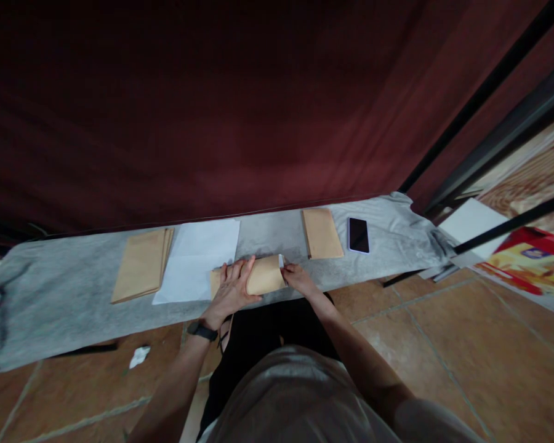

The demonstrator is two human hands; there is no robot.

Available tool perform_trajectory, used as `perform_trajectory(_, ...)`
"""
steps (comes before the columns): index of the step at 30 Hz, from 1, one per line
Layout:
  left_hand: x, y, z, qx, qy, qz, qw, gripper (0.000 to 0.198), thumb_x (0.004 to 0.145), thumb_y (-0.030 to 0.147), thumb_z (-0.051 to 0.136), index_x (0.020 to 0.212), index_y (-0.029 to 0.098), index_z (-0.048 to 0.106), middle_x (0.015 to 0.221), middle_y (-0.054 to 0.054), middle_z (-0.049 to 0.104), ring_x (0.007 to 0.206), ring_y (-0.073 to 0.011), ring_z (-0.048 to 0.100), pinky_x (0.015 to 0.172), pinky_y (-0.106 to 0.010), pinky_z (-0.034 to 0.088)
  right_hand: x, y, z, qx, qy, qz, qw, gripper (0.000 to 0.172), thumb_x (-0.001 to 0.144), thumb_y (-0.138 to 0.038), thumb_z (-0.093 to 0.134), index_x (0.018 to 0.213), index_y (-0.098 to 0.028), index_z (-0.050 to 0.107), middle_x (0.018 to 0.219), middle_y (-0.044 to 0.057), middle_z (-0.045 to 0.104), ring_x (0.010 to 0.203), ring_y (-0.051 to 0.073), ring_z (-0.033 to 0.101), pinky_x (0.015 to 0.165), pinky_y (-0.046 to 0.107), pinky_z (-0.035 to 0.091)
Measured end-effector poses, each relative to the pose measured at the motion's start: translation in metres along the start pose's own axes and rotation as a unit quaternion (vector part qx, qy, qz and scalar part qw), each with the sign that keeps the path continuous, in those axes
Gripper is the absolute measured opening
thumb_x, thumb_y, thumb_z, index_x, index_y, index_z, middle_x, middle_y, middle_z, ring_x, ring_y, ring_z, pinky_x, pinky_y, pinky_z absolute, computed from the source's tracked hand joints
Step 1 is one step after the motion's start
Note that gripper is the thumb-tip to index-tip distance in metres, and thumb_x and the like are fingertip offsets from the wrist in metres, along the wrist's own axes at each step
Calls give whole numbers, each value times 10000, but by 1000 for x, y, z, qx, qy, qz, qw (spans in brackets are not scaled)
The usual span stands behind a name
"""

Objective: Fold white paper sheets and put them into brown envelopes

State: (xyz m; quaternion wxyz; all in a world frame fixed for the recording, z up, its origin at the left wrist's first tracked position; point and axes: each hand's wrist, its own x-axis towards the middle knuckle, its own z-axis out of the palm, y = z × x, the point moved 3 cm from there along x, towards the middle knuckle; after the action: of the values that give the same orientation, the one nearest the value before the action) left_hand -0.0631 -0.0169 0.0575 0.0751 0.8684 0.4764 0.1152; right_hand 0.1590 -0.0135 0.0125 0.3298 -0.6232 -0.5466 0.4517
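Note:
A brown paper envelope (265,275) lies crosswise on the bench in front of me, its open mouth facing right and bulging a little. My left hand (233,286) grips its left part, with the fingers over the far side and the thumb along the near side. At the mouth, my right hand (298,278) has its fingertips closed on white paper (281,261), of which only a sliver shows. The fingertips are partly hidden by the envelope. Left of my left hand, white paper sheets (196,258) with a crease across them lie flat.
A stack of brown envelopes (141,264) lies left of the sheets. Another brown envelope (323,234) and a phone (359,235) lie to the right. Grey cloth (83,307) covers the narrow bench, with a dark red curtain (240,154) behind. A red-and-yellow box (535,264) stands far right.

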Motion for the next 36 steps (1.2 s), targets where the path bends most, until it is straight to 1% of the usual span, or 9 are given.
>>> perform_trajectory(6,1,1,1,2,-5,4,1000,1198,681,507,804,1600,256,78,1445,-158,429,1377,-377,393,1187,-617,147,0,7,9,7,-3,39,999,263,863,-232,591,638,-221,727,637,6,697,659,172,651,596,246,461)
perform_trajectory(13,4,6,-2,-5,-8,11,1000,1185,688,487,802,1598,279,72,1451,-147,426,1370,-371,402,1183,-625,149,1,4,11,-8,8,43,999,215,860,-194,585,714,-213,742,727,23,742,768,184,690,643,229,470)
perform_trajectory(16,4,5,-1,-5,-8,12,1000,1181,693,495,796,1599,270,73,1454,-148,425,1378,-371,392,1183,-623,152,-1,2,10,-23,28,29,999,179,838,-175,602,705,-224,710,748,10,736,776,177,684,660,223,468)
perform_trajectory(20,3,4,1,1,-10,16,1000,1171,689,494,797,1598,264,95,1470,-154,410,1384,-378,387,1182,-628,153,-7,1,8,-39,77,7,996,111,795,-134,612,830,-211,684,889,38,729,859,188,674,760,258,491)
perform_trajectory(23,3,5,-1,6,-9,19,1000,1166,687,491,797,1598,266,104,1486,-159,397,1387,-381,383,1184,-625,149,-11,0,5,-39,127,-5,991,141,776,-135,615,902,-195,637,919,55,703,879,199,664,792,287,498)
perform_trajectory(26,4,7,-3,8,-8,20,1000,1166,693,487,794,1599,265,93,1493,-162,395,1393,-378,379,1187,-620,144,-13,-1,3,-3,167,-6,986,163,776,-162,609,934,-197,587,831,23,671,799,189,653,744,288,501)
perform_trajectory(30,5,9,-5,10,-9,23,1000,1165,699,485,797,1600,260,93,1485,-169,404,1395,-371,381,1191,-616,138,-11,3,2,87,173,19,981,328,743,-181,626,1063,-213,566,761,-31,652,709,163,631,682,268,495)
perform_trajectory(32,6,9,-4,10,-8,27,1000,1162,706,494,792,1601,250,91,1486,-174,406,1402,-372,374,1191,-618,133,-8,6,3,122,154,33,980,286,734,-194,618,1019,-218,603,714,-47,645,673,149,614,649,250,488)
perform_trajectory(36,6,7,-3,12,-4,39,999,1144,727,517,776,1603,237,97,1532,-187,368,1451,-384,307,1195,-619,113,-3,10,6,163,121,56,978,50,726,-239,591,718,-203,624,597,-55,601,602,128,571,584,222,463)
